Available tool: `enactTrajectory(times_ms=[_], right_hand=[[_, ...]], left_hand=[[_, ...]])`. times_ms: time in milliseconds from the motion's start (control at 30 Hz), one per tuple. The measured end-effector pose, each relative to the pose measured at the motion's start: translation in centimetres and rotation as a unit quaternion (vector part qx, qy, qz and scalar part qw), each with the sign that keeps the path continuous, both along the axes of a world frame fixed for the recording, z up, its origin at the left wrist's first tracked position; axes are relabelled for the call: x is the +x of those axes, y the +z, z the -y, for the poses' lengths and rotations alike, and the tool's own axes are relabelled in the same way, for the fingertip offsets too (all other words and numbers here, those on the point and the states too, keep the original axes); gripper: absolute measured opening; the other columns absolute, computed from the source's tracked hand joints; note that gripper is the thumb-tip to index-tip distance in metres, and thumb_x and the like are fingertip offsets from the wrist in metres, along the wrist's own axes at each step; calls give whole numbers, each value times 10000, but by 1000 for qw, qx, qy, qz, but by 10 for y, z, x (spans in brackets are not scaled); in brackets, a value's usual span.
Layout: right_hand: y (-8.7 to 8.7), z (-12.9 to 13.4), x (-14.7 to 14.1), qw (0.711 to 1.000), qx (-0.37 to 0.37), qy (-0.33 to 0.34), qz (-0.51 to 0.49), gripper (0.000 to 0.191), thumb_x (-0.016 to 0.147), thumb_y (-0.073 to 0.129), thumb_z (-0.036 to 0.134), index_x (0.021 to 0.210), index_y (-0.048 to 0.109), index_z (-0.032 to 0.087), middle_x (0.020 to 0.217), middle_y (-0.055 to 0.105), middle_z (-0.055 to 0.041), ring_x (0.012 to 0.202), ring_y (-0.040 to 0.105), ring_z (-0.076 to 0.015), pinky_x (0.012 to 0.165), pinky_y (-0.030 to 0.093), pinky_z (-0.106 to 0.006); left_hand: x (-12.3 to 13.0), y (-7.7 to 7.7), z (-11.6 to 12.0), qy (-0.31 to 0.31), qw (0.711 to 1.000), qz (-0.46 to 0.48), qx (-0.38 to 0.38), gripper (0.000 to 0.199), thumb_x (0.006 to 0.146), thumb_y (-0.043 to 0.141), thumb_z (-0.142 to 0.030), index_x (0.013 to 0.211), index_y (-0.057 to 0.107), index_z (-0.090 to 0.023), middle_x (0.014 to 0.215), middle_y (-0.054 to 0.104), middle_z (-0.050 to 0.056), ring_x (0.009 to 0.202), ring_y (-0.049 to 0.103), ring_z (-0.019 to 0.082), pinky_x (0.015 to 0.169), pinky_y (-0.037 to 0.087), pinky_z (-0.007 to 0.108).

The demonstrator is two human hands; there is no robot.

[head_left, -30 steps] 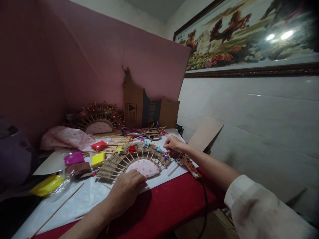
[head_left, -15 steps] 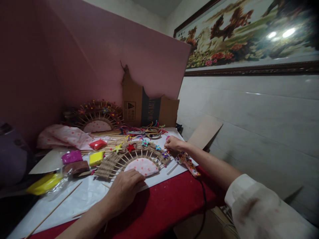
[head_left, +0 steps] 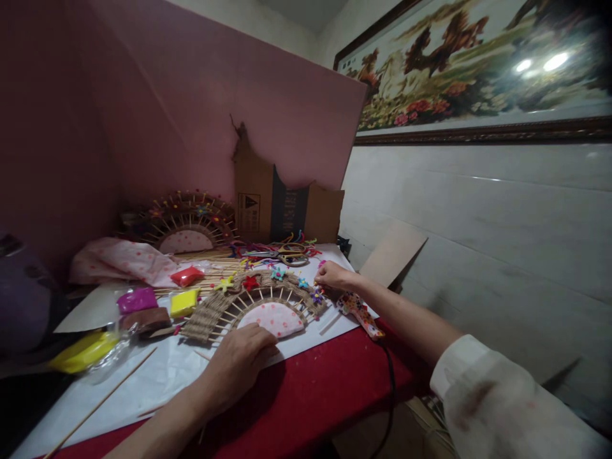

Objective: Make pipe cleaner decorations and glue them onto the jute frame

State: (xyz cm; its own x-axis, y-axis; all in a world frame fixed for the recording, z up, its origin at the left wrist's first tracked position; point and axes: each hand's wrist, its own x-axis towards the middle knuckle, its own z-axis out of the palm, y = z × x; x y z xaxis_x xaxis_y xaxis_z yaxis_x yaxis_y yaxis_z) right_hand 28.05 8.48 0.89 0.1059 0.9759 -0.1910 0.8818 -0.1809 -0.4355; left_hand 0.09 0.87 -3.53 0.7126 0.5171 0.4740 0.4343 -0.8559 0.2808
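Observation:
A half-round woven fan (head_left: 205, 317) of twine and thin sticks lies on white paper, with a pink dotted cloth half-circle (head_left: 275, 320) at its base. Colourful star flowers, among them a red one (head_left: 250, 283), run along its band. My left hand (head_left: 241, 360) is curled over the fan's near edge, its fingertips hidden. At the fan's right end my right hand (head_left: 333, 276) is closed in a pinch. A small pink-purple bit shows by its fingertips, too small to name. Just below my right wrist lies a flower-patterned glue gun (head_left: 359, 313) with a clear stick.
A second fan (head_left: 186, 239) leans at the back left. Scissors (head_left: 291, 255) lie among coloured stems. Clay packets, such as a yellow one (head_left: 184, 303), lie at left near a loose stick (head_left: 102, 401). The glue gun's black cord (head_left: 392, 382) hangs over the red table edge (head_left: 310, 395).
Hardly anything differs. Both hands keep their places at the fan, and the view has shifted very slightly.

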Motion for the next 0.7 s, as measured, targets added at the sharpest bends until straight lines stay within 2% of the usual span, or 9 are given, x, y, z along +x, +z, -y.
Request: enactTrajectory(times_ms=[167,367,533,700], right_hand=[[-2,0,-2,1000,17,-10,-2,239,875,534,327,834,597,101,726,600,10,560,554,-78,497,465,-203],[-5,0,-4,1000,10,-7,5,239,872,536,330,836,600,102,744,609,4,589,568,-89,529,478,-221],[-5,-1,-4,1000,-1,3,14,254,871,539,324,751,589,105,638,574,28,509,522,-68,495,448,-206],[-2,-3,1,999,28,6,21,272,859,553,320,685,572,111,595,544,42,495,495,-67,492,421,-204]], left_hand=[[0,0,0,1,1000,0,-7,198,866,455,-160,715,582,-171,677,609,10,633,538,136,573,383,244],[1,1,0,3,1000,-11,-28,188,862,460,-142,721,580,-167,695,616,14,654,538,140,592,384,246],[1,0,0,4,999,-14,-35,181,861,468,-154,725,586,-163,695,613,13,659,538,142,595,383,251],[1,0,0,4,999,-5,-37,194,864,460,-158,719,589,-166,692,612,12,652,535,138,594,384,247]])
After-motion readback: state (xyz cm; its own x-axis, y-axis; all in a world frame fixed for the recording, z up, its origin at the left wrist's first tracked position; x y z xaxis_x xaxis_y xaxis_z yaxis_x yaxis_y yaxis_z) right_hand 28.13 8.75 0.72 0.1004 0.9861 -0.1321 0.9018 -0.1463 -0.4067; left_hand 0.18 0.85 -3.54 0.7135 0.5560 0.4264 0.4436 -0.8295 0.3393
